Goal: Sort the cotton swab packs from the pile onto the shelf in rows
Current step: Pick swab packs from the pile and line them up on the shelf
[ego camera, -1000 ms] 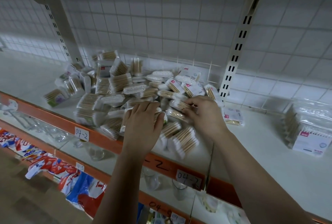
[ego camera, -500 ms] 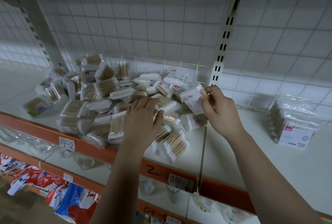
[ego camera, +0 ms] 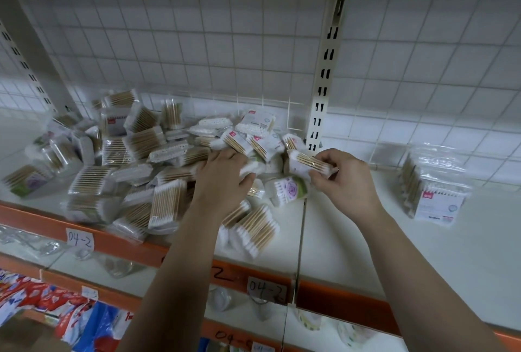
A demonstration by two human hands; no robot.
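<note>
At the far left, on the white shelf, a loose pile of cotton swab packs is spread from the back wire grid to the orange front rail, where a paper label marked 04-2 is stuck. Below the rail, coloured packets are seen on a lower shelf.

The left hand is laid palm down on the right part of the pile, its fingers bent over a white pack; whether that pack is actually gripped cannot be told.

Just right of the pile, in front of the slotted upright post, a single pack is pinched between the thumb and curled fingers of the right hand and is held tilted above the shelf, close to the pile's edge. A pack with a purple flower print lies beneath it.

Well apart, at the far right, a short row of packs is stood upright on the shelf near the back grid.
</note>
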